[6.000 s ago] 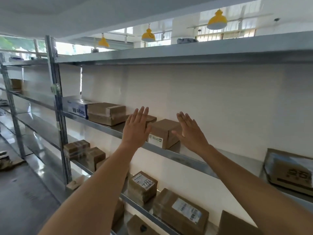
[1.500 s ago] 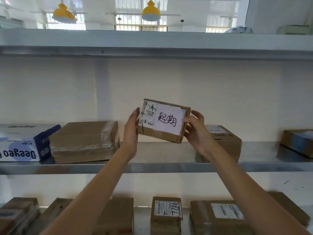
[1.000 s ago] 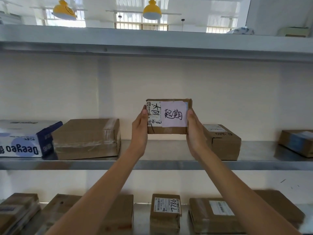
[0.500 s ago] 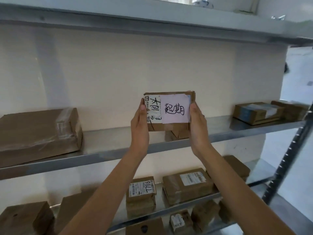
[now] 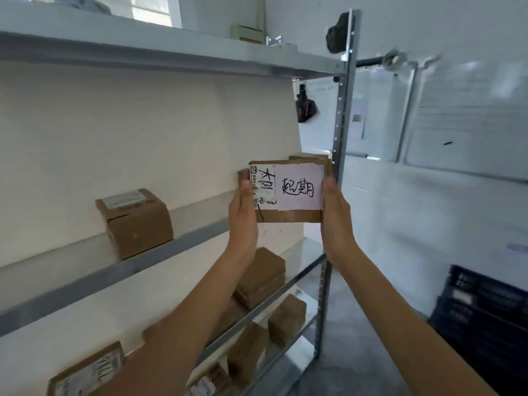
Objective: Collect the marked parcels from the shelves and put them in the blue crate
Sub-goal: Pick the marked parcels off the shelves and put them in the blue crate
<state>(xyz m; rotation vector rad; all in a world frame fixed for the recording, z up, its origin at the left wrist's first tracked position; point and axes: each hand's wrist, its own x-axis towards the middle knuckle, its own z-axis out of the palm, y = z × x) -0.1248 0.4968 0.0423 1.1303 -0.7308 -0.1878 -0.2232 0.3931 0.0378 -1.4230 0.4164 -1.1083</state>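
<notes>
Metal shelving (image 5: pixel 160 254) against a cream wall, with a plain brown box (image 5: pixel 135 222) on its middle tier. Marked parcel (image 5: pixel 288 191), handwritten white slip facing outward, clamped by its short sides between left hand (image 5: pixel 243 221) and right hand (image 5: pixel 337 221), clear of the shelf. View had swung right within the last second, bringing the blue crate (image 5: pixel 483 315) into sight at floor level, well apart. Judged: carry-over phase begun; deposit outstanding.

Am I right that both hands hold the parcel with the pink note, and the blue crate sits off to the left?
Not quite. The head view shows the left hand and right hand holding the parcel with the pink note, but the blue crate sits low on the right, not the left.
</notes>
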